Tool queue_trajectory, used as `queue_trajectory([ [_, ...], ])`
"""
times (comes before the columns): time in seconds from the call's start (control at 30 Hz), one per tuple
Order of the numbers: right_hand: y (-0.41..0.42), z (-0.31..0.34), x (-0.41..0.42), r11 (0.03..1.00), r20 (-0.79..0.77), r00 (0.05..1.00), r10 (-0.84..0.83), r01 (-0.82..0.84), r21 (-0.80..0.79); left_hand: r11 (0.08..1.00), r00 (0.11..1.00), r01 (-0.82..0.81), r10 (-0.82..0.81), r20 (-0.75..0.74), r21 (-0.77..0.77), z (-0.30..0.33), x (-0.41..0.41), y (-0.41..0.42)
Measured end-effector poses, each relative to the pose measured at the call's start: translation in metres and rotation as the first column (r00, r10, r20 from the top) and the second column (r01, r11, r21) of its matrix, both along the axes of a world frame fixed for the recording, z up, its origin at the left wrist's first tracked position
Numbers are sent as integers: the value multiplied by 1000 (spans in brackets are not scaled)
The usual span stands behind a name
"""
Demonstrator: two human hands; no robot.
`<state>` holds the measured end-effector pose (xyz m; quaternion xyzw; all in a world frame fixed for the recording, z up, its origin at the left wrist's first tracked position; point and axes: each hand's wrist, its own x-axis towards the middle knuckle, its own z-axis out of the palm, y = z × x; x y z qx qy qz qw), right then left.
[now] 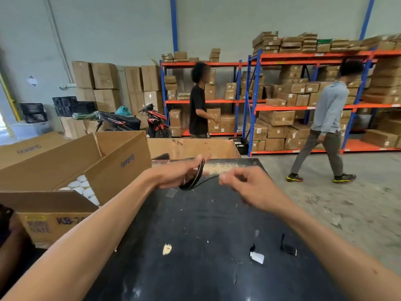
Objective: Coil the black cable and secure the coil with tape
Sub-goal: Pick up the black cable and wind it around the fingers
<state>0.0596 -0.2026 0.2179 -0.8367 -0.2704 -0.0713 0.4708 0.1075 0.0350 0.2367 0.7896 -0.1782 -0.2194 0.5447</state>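
Note:
The black cable (196,178) hangs as a small coil of loops around the fingers of my left hand (176,173), held above the far part of the black table (195,224). A loose strand runs from the coil rightward to my right hand (245,186), which pinches its end between thumb and fingers. Two short pieces of tape stick up from the table near me: one with a white tab (256,255), one darker (288,246).
An open cardboard box (71,170) holding white round items stands left of the table. Another brown box (195,147) sits beyond the far edge. Two people walk by orange-and-blue shelving (303,105) stacked with cartons. Bare concrete floor (347,203) lies to the right.

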Motion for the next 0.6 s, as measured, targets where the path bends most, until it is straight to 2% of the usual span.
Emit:
queue_trajectory([
  [0.07, -8, 26, 3, 998, 97, 995, -29, 35, -55, 988, 989, 137, -132, -73, 66, -12, -6, -6],
  [0.17, -15, 47, 11, 993, 183, 978, -102, 111, -42, 932, 911, 356, -363, -198, -69, -20, -21, -19],
  [0.23, -17, 48, 15, 987, 192, 972, -140, 152, -51, 892, 869, 427, -450, -206, -147, -19, -30, -27],
  [0.47, -21, 29, 19, 984, 161, 972, -173, 178, -16, 848, 834, 481, -521, -184, -222, -20, -35, -36],
  [0.53, -26, 27, 21, 980, 153, 968, -200, 200, 14, 853, 836, 450, -506, -209, -264, -23, -31, -36],
  [0.6, -32, 27, 20, 974, 112, 969, -222, 217, 62, 891, 887, 352, -416, -202, -287, -27, -25, -37],
])
